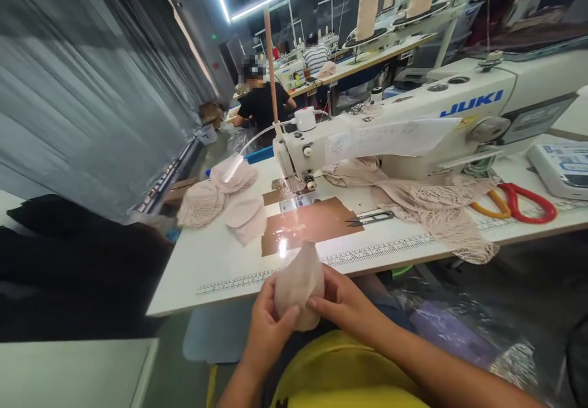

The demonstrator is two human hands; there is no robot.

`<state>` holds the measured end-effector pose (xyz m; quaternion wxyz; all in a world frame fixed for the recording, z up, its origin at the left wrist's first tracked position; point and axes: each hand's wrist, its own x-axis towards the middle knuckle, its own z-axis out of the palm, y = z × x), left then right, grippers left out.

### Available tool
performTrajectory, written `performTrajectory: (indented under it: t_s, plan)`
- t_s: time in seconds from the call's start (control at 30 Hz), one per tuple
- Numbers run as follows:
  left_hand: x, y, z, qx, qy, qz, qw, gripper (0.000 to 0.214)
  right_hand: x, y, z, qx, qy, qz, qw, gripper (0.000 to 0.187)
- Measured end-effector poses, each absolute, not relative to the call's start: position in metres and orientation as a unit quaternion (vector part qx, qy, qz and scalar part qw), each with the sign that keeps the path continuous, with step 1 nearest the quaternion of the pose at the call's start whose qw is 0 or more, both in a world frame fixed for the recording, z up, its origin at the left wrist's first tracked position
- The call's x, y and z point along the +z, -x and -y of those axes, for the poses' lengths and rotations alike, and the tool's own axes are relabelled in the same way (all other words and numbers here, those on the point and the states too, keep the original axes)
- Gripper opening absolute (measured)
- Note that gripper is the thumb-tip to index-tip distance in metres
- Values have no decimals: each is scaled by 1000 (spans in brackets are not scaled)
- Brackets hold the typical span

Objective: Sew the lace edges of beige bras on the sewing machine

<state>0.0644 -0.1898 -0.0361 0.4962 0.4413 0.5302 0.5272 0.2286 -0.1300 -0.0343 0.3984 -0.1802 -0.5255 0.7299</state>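
Both hands grip a small beige fabric piece (299, 282), rounded and cupped in shape, just in front of the table edge. My left hand (269, 313) pinches its left side with the thumb on top. On its right side, my right hand (340, 298) presses thumb and fingers together on the cloth. Beyond them is the sewing machine (390, 126), its needle area lit above brown tape (307, 224) on the table. Two piles of beige pieces (202, 204) and a flat cut piece (247, 219) lie left of the needle.
Thread snips (371, 218) lie right of the tape. Beige lace fabric (427, 203) spills over the front edge, near red-handled scissors (530, 203). A printed ruler (367, 250) runs along the table front. Two people (264, 105) sit at machines farther back.
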Motion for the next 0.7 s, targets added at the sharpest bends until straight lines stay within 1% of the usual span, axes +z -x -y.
performTrajectory:
  t_s: [0.03,0.1,0.17,0.23,0.3,0.37,0.4,0.47,0.53,0.57,0.63,0.7]
  plan:
    - [-35,-68,185,517,-438,-496,543,60,-33,-232,129,724,195,527,400,49]
    - [-32,-71,176,492,-421,-449,616,56,-32,-240,125,720,205,533,395,44]
    - [-29,-70,171,465,-422,-454,632,48,-29,-247,120,724,210,530,389,43]
    - [-26,-68,169,442,-475,-508,566,34,-26,-251,114,729,224,512,394,44]
    - [-26,-69,168,432,-557,-553,444,23,-23,-253,109,737,246,488,398,47]
    - [-27,-74,167,431,-624,-551,348,17,-22,-252,104,720,268,505,393,48]
    - [-27,-77,167,432,-643,-540,330,17,-22,-251,101,696,285,533,387,45]
    - [-27,-83,167,431,-653,-518,347,18,-25,-249,97,630,323,596,379,28]
    - [-24,-85,167,428,-639,-503,395,14,-33,-250,96,579,356,622,390,11]
    - [-22,-84,166,430,-628,-496,418,17,-37,-252,96,570,368,615,402,8]
    - [-16,-77,163,452,-606,-487,437,30,-47,-256,100,588,368,578,430,9]
    - [-10,-63,152,483,-589,-503,408,34,-53,-260,109,643,347,516,446,14]
